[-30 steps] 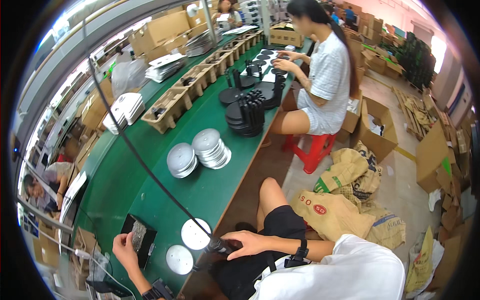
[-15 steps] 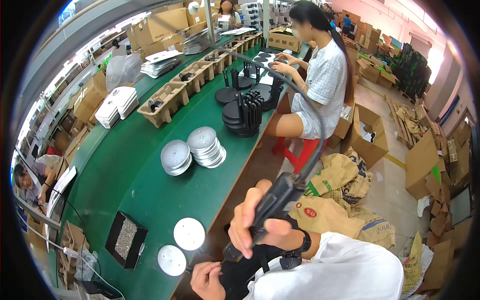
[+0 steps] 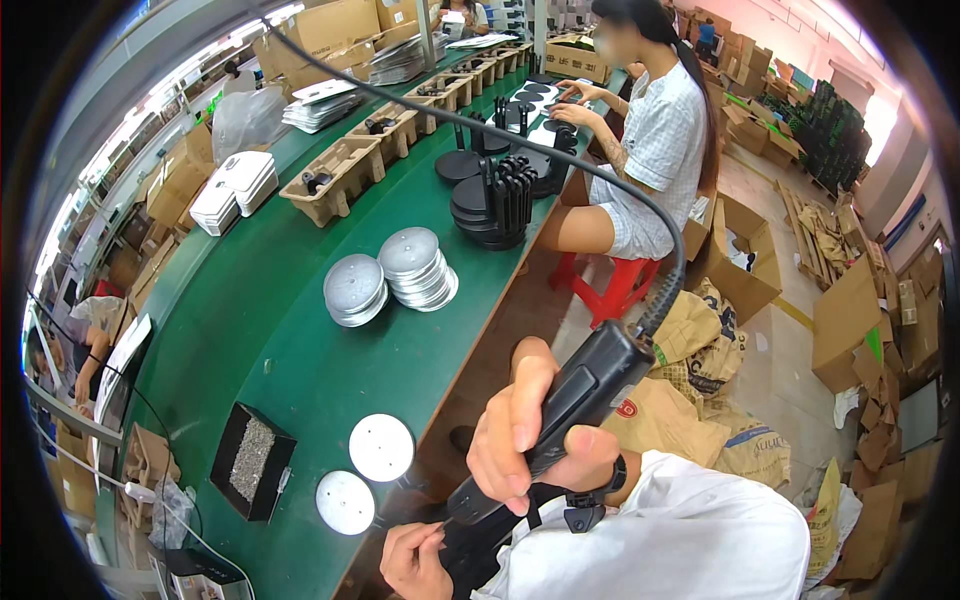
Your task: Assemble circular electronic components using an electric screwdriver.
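My right hand [image 3: 535, 440] is wrapped round a black corded electric screwdriver [image 3: 585, 390], which tilts down to the left. Its cable leaves the top end and arcs across the view. Below the tool's tip, my left hand [image 3: 415, 562] is closed in a pinch; whatever sits between its fingertips is too small to make out. Two silver discs with small holes lie by the table edge close to my left hand, one farther disc [image 3: 382, 448] and one nearer disc [image 3: 346, 502]. Left of them stands a black box [image 3: 278, 480] of small metal pieces, probably screws.
Two stacks of silver discs [image 3: 412, 250] stand on the green table [image 3: 300, 370]. Beyond are black round bases with upright stems [image 3: 490, 215] and a row of cardboard trays [image 3: 335, 185]. A seated co-worker [image 3: 655, 130] works at the far right edge. Sacks [image 3: 670, 425] lie on the floor.
The screwdriver's upper end has shifted right with my right hand, and its cable has swung. My left hand keeps its pinch near the tip. The co-worker's hands have moved slightly.
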{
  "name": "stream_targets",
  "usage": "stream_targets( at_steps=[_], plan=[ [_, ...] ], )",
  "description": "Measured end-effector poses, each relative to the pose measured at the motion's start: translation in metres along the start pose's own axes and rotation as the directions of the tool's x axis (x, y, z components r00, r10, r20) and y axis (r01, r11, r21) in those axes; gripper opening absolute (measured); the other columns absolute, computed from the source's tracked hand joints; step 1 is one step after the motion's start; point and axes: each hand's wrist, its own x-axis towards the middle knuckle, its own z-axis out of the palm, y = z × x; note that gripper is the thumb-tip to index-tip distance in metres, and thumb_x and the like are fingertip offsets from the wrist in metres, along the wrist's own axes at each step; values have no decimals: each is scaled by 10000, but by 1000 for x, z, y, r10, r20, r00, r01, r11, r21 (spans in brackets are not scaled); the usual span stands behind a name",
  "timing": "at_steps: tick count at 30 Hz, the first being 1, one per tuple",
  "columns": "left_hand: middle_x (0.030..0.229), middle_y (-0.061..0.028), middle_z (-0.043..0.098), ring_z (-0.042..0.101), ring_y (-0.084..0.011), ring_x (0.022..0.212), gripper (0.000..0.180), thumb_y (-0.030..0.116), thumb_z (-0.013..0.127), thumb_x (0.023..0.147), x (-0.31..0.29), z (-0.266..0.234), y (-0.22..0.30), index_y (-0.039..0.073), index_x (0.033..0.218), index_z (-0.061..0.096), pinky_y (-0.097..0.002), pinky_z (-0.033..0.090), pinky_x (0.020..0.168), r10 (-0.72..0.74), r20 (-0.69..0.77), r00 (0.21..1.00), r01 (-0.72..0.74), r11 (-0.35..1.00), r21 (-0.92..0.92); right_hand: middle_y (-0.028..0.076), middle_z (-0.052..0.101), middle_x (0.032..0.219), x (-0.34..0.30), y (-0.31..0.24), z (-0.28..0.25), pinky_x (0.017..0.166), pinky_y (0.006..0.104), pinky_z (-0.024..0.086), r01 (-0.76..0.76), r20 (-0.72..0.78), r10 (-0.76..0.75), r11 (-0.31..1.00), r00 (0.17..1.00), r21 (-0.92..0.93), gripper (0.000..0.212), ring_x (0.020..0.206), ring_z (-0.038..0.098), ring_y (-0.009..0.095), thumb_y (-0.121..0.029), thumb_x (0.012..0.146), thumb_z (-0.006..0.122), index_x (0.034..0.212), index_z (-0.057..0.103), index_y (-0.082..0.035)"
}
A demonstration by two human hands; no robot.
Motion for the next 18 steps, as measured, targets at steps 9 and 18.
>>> stream_targets(
  at_steps=[9, 18],
  plan=[
    [843, -91, 636, 573, -127, 647, 42, -53, 622, 854, -17, 2, -9, -31, 834, 651, -254, 449, 539, -184, 43, 982, 185, 982, -32, 118, 594, 746, -1, 0, 3, 511, 316, 483, -218, 27, 220, 973, 975, -74, 345, 557, 594, 198, -323, 950, 651, 1025, 462, -44],
    [850, -119, 646, 630, -256, 742, 47, -11, 703, 843, 6, 8, 1, -30, 877, 676, -332, 502, 657, -87, 259, 962, 60, 992, 111, 162, 643, 744, 11, 13, -10, 554, 301, 495, -395, 113, 417, 902, 902, -172, 397, 601, 632, 220, -305, 865, 780, 951, 571, 21]
  ],
)
